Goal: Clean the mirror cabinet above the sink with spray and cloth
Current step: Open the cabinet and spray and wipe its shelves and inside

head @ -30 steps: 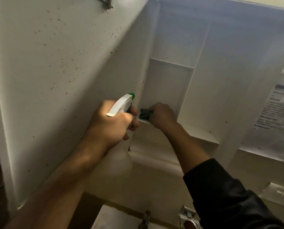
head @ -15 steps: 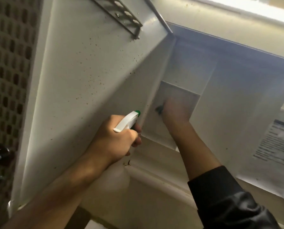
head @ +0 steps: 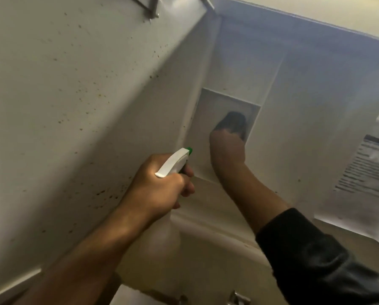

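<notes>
Wiping inside the open cabinet, spray bottle held ready.

My right hand (head: pixel 227 148) is up in the small inner compartment (head: pixel 208 133), fingers curled round a dark cloth (head: pixel 233 123) pressed to its back wall just above the knuckles. My left hand (head: pixel 160 188), lower and to the left, grips the spray bottle (head: pixel 173 165) by its neck, green nozzle pointing toward the compartment. The speckled cabinet door (head: pixel 74 106) stands open to the left of that hand.

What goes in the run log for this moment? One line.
left hand: grips spray bottle | right hand: presses cloth inside cabinet
</notes>
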The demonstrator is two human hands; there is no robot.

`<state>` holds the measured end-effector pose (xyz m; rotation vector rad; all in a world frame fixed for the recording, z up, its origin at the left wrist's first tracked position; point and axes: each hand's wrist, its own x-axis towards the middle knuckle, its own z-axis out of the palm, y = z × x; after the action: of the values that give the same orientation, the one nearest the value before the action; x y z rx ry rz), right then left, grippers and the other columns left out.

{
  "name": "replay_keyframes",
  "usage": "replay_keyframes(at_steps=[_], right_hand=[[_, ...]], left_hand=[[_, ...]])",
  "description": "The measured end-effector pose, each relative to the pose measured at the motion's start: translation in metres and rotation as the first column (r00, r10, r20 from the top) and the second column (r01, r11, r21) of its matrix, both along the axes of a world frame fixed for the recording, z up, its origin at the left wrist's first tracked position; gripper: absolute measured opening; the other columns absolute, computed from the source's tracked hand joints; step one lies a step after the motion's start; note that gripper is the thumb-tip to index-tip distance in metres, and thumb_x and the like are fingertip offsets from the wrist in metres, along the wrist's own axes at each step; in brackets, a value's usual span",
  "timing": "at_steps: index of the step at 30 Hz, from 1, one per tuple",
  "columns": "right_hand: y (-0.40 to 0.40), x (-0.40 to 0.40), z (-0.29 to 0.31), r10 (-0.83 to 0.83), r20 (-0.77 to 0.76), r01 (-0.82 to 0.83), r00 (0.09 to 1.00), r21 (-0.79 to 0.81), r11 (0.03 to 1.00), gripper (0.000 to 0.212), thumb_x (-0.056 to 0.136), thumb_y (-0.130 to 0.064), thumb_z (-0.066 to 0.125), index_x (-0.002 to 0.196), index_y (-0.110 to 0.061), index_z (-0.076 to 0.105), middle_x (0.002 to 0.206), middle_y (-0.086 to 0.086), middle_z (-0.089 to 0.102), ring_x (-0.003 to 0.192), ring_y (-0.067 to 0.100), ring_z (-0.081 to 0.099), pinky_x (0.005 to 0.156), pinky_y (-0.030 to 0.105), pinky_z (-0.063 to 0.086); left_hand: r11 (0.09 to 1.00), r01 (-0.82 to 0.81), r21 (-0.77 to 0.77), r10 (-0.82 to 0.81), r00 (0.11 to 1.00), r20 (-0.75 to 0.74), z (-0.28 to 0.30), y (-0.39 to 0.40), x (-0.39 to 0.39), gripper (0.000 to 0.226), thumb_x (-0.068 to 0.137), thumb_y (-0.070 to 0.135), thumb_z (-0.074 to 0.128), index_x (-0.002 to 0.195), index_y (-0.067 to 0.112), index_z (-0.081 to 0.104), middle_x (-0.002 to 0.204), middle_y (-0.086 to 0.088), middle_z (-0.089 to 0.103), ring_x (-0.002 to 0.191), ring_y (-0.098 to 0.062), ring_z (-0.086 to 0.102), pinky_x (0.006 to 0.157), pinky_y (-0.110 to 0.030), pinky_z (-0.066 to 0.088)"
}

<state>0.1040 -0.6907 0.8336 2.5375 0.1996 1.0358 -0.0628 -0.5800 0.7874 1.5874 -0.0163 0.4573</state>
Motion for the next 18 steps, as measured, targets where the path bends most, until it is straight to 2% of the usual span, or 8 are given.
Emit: replay_keyframes(at_steps=[3,5,10,15,18], right_hand=[[0.006,-0.002,-0.030,0.034,-0.120,-0.025,0.992,0.076,0.997,0.020,0.094,0.003,0.051,0.106,0.001,0.068,0.100,0.018,0.069,0.086,0.030,0.068,0.066,0.035,0.053],[0.009,-0.009,-0.045,0.059,-0.207,-0.036,0.976,0.114,0.993,0.015,0.095,-0.004,0.055,0.105,-0.004,0.067,0.101,0.012,0.069,0.089,0.024,0.068,0.064,0.030,0.050],[0.000,-0.013,-0.035,0.119,-0.360,-0.039,0.925,0.224,0.974,0.022,0.096,-0.016,0.059,0.115,-0.007,0.062,0.118,0.012,0.060,0.105,0.027,0.062,0.069,0.028,0.041],[-0.008,-0.022,-0.006,0.120,-0.513,-0.019,0.850,0.198,0.980,0.033,0.096,-0.024,0.055,0.123,-0.003,0.056,0.124,0.016,0.057,0.110,0.029,0.057,0.080,0.031,0.044],[-0.010,-0.033,0.002,0.093,-0.565,-0.014,0.820,0.143,0.990,0.035,0.095,-0.025,0.057,0.121,-0.002,0.057,0.119,0.016,0.060,0.103,0.028,0.058,0.080,0.032,0.046]], left_hand=[[1.000,0.010,0.001,-0.010,1.000,0.006,-0.004,-0.003,0.004,0.017,0.083,-0.001,0.059,0.081,0.013,0.068,0.068,-0.007,0.072,0.058,-0.008,0.064,0.051,-0.028,0.047],[0.999,0.027,0.019,-0.027,1.000,0.008,-0.006,-0.003,0.004,0.016,0.082,-0.001,0.062,0.082,0.014,0.069,0.072,-0.008,0.072,0.064,-0.012,0.066,0.053,-0.029,0.048],[0.999,0.029,0.035,-0.029,1.000,-0.009,-0.011,-0.008,0.004,0.019,0.081,0.001,0.062,0.080,0.018,0.069,0.069,-0.003,0.072,0.063,-0.010,0.067,0.054,-0.029,0.049],[0.999,0.017,0.036,-0.017,1.000,-0.003,-0.007,-0.015,-0.002,0.020,0.082,-0.001,0.058,0.080,0.015,0.068,0.066,-0.003,0.071,0.059,-0.007,0.065,0.052,-0.029,0.048],[1.000,0.005,0.028,-0.005,1.000,0.007,-0.003,-0.017,-0.005,0.019,0.081,-0.001,0.058,0.080,0.014,0.068,0.066,-0.004,0.072,0.059,-0.008,0.064,0.052,-0.028,0.047]])
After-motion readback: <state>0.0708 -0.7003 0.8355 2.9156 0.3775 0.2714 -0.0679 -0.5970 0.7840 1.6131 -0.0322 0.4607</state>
